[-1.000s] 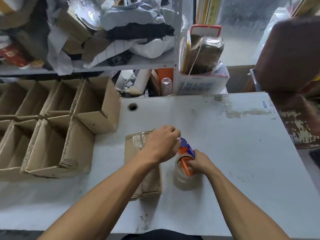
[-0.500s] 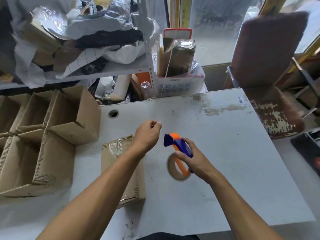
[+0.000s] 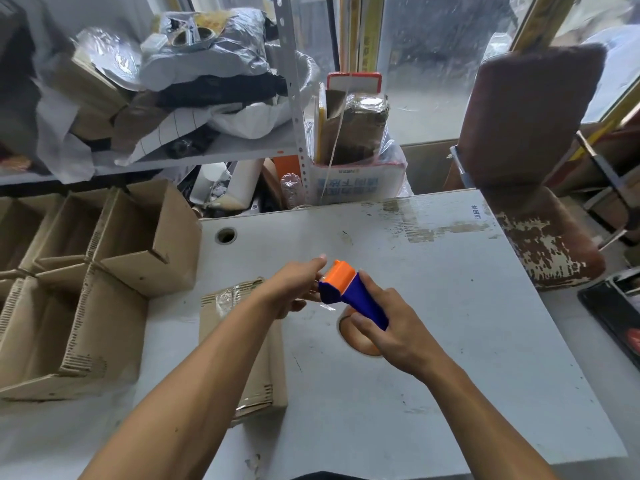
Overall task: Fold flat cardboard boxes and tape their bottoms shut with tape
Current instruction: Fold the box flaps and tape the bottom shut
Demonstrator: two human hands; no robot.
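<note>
My right hand (image 3: 394, 334) grips the blue and orange tape dispenser (image 3: 349, 292) above the white table (image 3: 450, 306); its roll of clear tape (image 3: 360, 342) shows under my fingers. My left hand (image 3: 294, 289) is at the dispenser's orange head, where thumb and fingers pinch the loose end of the clear tape (image 3: 327, 306). A flat cardboard box (image 3: 273, 375) lies on the table beneath my left forearm, with a scrap of tape on its far end.
Several folded open cardboard boxes (image 3: 138, 244) stand in rows on the left. A cluttered shelf (image 3: 207, 154) runs along the back, a worn brown chair (image 3: 533, 133) stands at the right, and a cable hole (image 3: 225, 234) sits near the table's far edge.
My right hand has lifted the dispenser off the table and tilted its head up. My left hand drew away, then came back to the dispenser's head. The view shifted right.
</note>
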